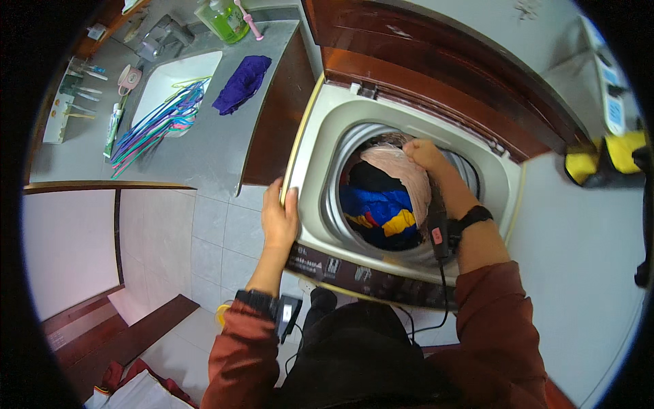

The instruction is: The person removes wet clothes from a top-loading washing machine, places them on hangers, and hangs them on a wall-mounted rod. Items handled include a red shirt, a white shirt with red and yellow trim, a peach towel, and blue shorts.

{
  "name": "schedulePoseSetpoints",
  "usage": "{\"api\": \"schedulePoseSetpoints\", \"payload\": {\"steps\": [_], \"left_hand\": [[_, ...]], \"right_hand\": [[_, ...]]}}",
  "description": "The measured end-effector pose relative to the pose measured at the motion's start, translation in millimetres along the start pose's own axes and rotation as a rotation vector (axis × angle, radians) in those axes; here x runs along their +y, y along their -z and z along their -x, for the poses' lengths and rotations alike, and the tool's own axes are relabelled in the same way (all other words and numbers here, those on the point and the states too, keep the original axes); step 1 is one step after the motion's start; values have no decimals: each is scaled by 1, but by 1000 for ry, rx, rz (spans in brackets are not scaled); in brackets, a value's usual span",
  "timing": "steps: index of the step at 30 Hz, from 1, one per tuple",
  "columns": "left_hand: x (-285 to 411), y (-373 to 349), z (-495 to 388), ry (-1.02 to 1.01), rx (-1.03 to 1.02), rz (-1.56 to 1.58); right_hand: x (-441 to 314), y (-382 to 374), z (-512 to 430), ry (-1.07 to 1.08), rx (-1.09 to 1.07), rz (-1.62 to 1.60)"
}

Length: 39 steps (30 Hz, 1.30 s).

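Before me stands a top-loading washing machine with its dark lid raised. My right hand reaches into the drum and grips a light pink garment near the drum's far side. Blue cloth, a yellow patch and dark clothes lie in the drum below it. My left hand holds the left rim of the machine, thumb on top and fingers over the outer side. Each wrist wears a black strap with a small device and a cable.
To the left, a grey counter has a sink with several coloured hangers across it. A purple cloth and a green soap bottle are on the counter. Wall rises at right; cables hang near my legs.
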<state>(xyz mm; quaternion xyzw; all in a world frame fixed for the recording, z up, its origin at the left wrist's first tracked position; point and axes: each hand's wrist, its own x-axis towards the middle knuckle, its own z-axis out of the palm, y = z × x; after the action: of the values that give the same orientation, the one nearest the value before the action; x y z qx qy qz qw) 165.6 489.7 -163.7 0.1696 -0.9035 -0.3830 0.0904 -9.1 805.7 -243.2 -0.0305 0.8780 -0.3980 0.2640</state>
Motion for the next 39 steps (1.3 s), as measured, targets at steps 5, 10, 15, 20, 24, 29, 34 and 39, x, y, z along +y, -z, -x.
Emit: {"api": "schedulePoseSetpoints", "payload": {"steps": [5,10,15,20,24,29,34,39], "left_hand": [[5,6,0,-40,-31,-27],[11,9,-4,6,-27,17],[13,12,-5,70,-54,25],[12,13,-6,62,-62,-16],[11,13,-6,40,-47,-24],[13,12,-4,24,-6,-33],[13,10,-2,5,16,-24],[13,11,-2,-7,25,-18]], "right_hand": [[77,-59,-75,-188,-279,534],[141,-105,-126,-216,-250,650],[168,-134,-137,-229,54,607],[159,-136,-133,-131,132,686],[167,-123,-128,175,-43,979],[192,-116,-108,16,-110,591],[186,-100,-95,-71,-220,757],[149,-103,-85,-70,-223,813]]}}
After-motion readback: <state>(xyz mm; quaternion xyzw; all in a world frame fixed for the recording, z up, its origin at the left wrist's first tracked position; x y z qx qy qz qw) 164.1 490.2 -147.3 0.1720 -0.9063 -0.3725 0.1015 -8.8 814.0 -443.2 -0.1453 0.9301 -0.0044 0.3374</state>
